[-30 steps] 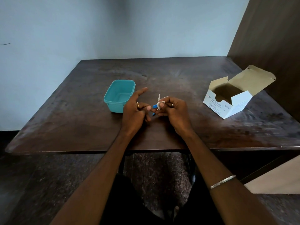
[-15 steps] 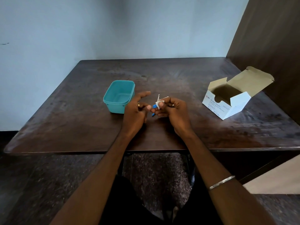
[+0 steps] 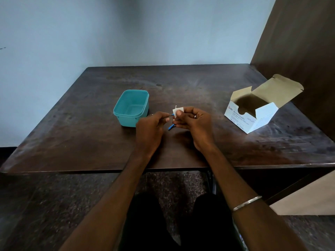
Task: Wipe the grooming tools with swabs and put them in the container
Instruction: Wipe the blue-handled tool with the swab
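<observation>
Blue-handled grooming tool is pinched by the left hand near the table's front edge while the right hand grips a white swab on it; a loosened grip could drop it short of the teal container.

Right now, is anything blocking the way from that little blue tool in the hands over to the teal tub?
Nothing visible. The blue tool is held between both hands, and the open teal container sits just beyond the left hand, on bare table.
</observation>
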